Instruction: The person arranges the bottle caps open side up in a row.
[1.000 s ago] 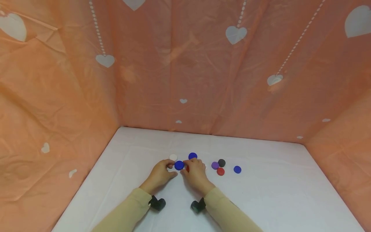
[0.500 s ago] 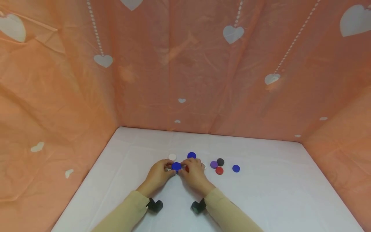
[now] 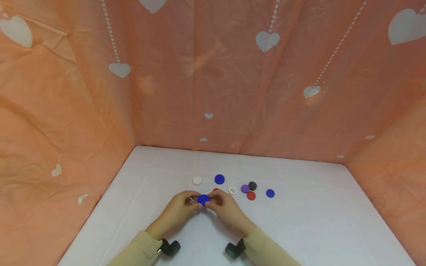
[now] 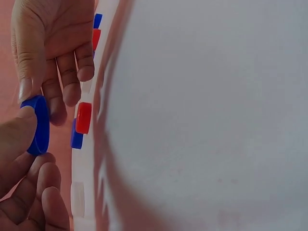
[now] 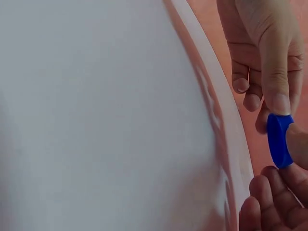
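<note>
Both hands hold one blue bottle cap [image 3: 203, 200] between them, over the near middle of the white table. My left hand [image 3: 178, 208] pinches its left edge, thumb on the near side. From the other side, my right hand [image 3: 229, 210] grips the right edge with thumb and fingers. In the left wrist view the cap [image 4: 40, 125] stands on edge, its hollow side facing the table. The right wrist view shows the same blue cap [image 5: 280, 140] with a thumb pressed on its outer face. Just beyond the hands lies a red cap [image 3: 216, 190], partly hidden by the right hand.
Behind the hands lie a white cap [image 3: 197, 180], a blue cap [image 3: 219, 179] and a white cap with dark marks [image 3: 232, 190]. Rightward, purple [image 3: 244, 188], black [image 3: 252, 186] and red [image 3: 251, 195] caps cluster, with another blue cap [image 3: 270, 193] farther out. Orange curtains [image 3: 233, 92] enclose the table.
The hands have drawn the blue cap nearer to the body, and the right hand now grips it along with the left. The red and marked white caps behind show more.
</note>
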A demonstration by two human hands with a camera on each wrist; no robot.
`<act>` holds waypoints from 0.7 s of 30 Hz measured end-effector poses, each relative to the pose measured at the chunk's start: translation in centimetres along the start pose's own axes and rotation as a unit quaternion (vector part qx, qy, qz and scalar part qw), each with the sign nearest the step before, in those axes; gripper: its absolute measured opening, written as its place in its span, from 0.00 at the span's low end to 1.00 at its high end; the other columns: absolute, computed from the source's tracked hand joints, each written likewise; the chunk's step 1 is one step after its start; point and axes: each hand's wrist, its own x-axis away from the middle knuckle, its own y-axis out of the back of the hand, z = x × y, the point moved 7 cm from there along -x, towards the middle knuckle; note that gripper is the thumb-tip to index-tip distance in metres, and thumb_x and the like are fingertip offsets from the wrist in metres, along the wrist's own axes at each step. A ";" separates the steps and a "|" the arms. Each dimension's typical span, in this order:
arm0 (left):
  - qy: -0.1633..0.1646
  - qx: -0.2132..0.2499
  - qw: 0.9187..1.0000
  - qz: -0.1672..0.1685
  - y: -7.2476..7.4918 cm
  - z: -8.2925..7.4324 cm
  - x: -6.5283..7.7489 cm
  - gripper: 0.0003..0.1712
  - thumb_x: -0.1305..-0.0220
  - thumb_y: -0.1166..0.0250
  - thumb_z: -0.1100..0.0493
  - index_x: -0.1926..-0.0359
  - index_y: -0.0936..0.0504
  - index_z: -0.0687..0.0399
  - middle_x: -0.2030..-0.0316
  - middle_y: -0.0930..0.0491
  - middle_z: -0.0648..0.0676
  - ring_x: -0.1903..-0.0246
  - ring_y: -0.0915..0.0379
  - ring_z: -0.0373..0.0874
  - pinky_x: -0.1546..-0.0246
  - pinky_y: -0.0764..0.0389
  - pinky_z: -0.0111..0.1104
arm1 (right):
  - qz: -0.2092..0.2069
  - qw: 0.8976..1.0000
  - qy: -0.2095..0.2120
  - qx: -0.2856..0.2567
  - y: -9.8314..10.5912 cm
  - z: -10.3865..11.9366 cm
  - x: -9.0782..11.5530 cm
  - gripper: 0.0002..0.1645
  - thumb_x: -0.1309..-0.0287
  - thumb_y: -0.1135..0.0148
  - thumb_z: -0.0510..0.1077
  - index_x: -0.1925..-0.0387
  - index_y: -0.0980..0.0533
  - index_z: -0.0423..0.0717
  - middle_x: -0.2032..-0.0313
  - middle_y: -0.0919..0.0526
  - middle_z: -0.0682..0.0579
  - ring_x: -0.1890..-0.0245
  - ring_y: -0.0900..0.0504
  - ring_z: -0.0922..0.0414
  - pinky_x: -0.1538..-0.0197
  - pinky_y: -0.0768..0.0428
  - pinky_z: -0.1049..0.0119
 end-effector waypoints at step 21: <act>-0.019 0.043 0.999 0.025 -0.3 0.4 0.3 0.13 0.38 0.33 0.60 0.54 0.18 0.60 0.66 0.18 0.48 0.64 0.22 0.40 0.62 0.21 0.29 | -0.011 1.000 0.007 0.005 -0.3 0.1 0.3 0.13 0.33 0.43 0.54 0.53 0.25 0.53 0.63 0.19 0.60 0.60 0.21 0.61 0.54 0.23 0.65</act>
